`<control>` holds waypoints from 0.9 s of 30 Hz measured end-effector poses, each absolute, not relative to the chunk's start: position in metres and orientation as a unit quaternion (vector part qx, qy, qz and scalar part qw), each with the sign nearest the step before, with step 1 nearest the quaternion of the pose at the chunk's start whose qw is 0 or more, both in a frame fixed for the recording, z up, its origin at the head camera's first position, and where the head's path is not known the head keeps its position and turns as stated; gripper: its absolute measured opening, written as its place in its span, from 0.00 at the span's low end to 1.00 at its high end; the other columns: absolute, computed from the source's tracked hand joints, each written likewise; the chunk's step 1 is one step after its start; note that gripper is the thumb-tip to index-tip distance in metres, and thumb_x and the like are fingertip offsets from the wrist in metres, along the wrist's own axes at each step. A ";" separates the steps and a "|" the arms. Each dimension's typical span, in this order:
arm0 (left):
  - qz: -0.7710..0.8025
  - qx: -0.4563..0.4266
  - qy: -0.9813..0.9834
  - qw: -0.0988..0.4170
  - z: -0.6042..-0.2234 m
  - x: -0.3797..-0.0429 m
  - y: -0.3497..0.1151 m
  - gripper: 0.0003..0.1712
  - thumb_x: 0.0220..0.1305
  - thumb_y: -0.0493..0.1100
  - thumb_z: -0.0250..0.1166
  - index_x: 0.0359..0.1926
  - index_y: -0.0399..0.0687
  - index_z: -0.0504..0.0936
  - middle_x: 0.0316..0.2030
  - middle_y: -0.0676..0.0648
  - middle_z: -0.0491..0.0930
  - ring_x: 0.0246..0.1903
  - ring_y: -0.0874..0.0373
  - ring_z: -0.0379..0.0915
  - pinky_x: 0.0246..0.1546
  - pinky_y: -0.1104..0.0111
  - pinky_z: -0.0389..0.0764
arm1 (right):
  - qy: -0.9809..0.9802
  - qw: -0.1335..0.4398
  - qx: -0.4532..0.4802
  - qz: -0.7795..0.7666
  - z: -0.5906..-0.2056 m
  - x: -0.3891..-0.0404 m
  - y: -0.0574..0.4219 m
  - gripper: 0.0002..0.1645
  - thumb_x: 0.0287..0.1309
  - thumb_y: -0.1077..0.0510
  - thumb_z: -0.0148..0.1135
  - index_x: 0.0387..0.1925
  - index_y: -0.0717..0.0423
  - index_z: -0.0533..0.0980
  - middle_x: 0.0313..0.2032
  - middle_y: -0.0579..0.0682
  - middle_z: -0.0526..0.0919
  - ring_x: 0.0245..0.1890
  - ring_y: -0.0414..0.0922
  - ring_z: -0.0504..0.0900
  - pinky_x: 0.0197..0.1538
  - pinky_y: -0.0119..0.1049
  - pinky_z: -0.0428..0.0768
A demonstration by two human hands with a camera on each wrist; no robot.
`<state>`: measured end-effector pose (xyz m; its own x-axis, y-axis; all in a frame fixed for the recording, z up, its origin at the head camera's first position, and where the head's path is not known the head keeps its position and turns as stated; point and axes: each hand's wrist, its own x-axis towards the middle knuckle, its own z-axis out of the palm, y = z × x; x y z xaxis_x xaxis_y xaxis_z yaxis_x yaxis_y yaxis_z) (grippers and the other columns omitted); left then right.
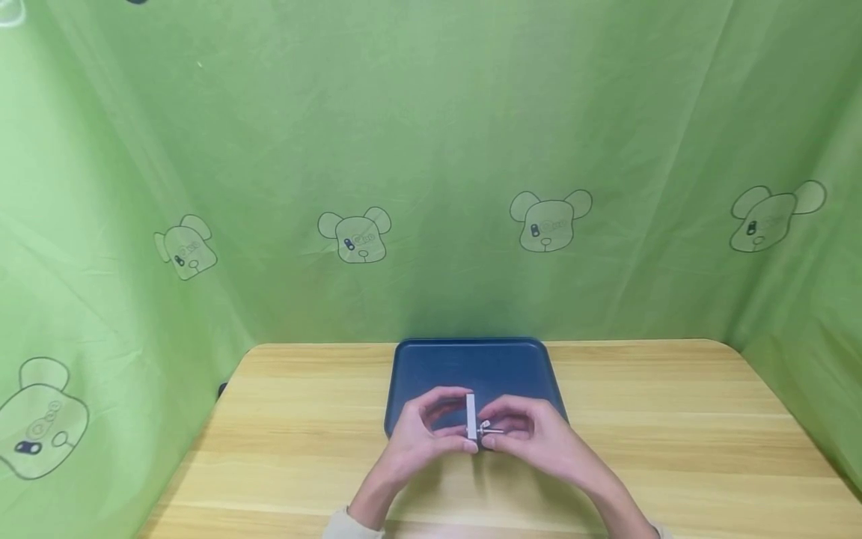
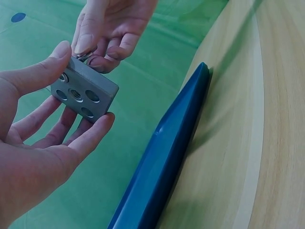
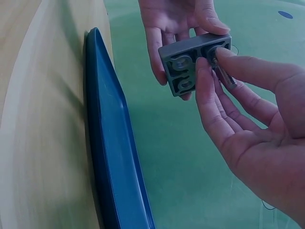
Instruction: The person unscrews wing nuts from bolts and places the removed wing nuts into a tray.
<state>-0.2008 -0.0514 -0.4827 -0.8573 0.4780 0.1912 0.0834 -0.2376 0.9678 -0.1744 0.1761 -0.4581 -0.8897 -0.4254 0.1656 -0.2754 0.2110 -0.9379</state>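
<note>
Left hand [image 1: 419, 436] at nine o'clock of the grey block [image 1: 471, 417], thumb and fingers gripping its edges; block held up near six o'clock in head view. Right hand [image 1: 542, 440] at three o'clock, pinching a threaded screw [image 3: 228, 79] by the block. Left wrist view alone: face with round holes. Right wrist view alone: face with curved recesses. Pale wood table [image 1: 303, 404]; blue tray [image 1: 465, 367] toward twelve o'clock of hands. Green curtain [image 1: 431, 135], bear-head outlines, round three sides.
</note>
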 end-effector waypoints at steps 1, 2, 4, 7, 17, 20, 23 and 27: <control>0.751 0.234 0.604 0.131 -0.483 -0.201 -0.051 0.40 0.46 0.22 0.76 0.63 0.33 0.76 0.63 0.38 0.77 0.66 0.37 0.70 0.62 0.52 0.82 | 0.776 0.062 -0.225 -0.586 -0.458 -0.175 0.176 0.17 0.60 0.59 0.73 0.49 0.59 0.81 0.44 0.55 0.86 0.41 0.46 0.88 0.46 0.38 0.91; 0.750 0.234 0.605 0.130 -0.483 -0.201 -0.051 0.40 0.46 0.22 0.76 0.63 0.33 0.76 0.63 0.38 0.77 0.65 0.38 0.70 0.62 0.53 0.82 | 0.776 0.060 -0.225 -0.586 -0.459 -0.175 0.176 0.17 0.60 0.59 0.73 0.49 0.59 0.81 0.44 0.55 0.86 0.41 0.46 0.88 0.46 0.38 0.91; 0.750 0.234 0.605 0.129 -0.483 -0.201 -0.052 0.40 0.46 0.22 0.76 0.63 0.33 0.76 0.63 0.38 0.77 0.65 0.39 0.71 0.62 0.53 0.82 | 0.777 0.057 -0.224 -0.586 -0.459 -0.176 0.175 0.16 0.60 0.59 0.74 0.48 0.59 0.82 0.44 0.55 0.86 0.40 0.46 0.88 0.45 0.38 0.91; 0.751 0.232 0.605 0.129 -0.482 -0.201 -0.052 0.40 0.46 0.22 0.76 0.63 0.33 0.76 0.63 0.39 0.77 0.65 0.39 0.71 0.62 0.53 0.82 | 0.777 0.056 -0.220 -0.587 -0.460 -0.176 0.175 0.15 0.59 0.59 0.74 0.46 0.60 0.81 0.44 0.56 0.86 0.40 0.46 0.88 0.45 0.38 0.91; 0.754 0.226 0.604 0.129 -0.481 -0.201 -0.053 0.39 0.46 0.21 0.76 0.63 0.35 0.77 0.63 0.39 0.77 0.66 0.37 0.69 0.61 0.54 0.83 | 0.771 0.057 -0.223 -0.594 -0.458 -0.174 0.174 0.12 0.60 0.60 0.73 0.43 0.59 0.81 0.42 0.55 0.86 0.39 0.47 0.89 0.45 0.38 0.91; 0.754 0.227 0.603 0.129 -0.481 -0.201 -0.054 0.39 0.46 0.21 0.76 0.63 0.36 0.78 0.63 0.39 0.77 0.67 0.34 0.68 0.61 0.54 0.83 | 0.765 0.060 -0.229 -0.598 -0.457 -0.173 0.174 0.11 0.62 0.59 0.72 0.44 0.59 0.81 0.41 0.55 0.86 0.40 0.50 0.89 0.45 0.39 0.91; 0.754 0.225 0.603 0.130 -0.480 -0.201 -0.054 0.39 0.46 0.22 0.76 0.62 0.36 0.78 0.63 0.39 0.77 0.67 0.31 0.66 0.61 0.55 0.83 | 0.757 0.068 -0.234 -0.607 -0.457 -0.174 0.175 0.11 0.66 0.59 0.68 0.45 0.62 0.80 0.42 0.57 0.86 0.41 0.52 0.89 0.46 0.44 0.91; 0.753 0.223 0.605 0.130 -0.481 -0.201 -0.054 0.39 0.46 0.22 0.76 0.62 0.35 0.78 0.63 0.39 0.77 0.67 0.32 0.66 0.61 0.54 0.83 | 0.747 0.079 -0.230 -0.619 -0.457 -0.175 0.175 0.12 0.72 0.58 0.62 0.46 0.66 0.79 0.42 0.59 0.86 0.42 0.52 0.89 0.47 0.50 0.91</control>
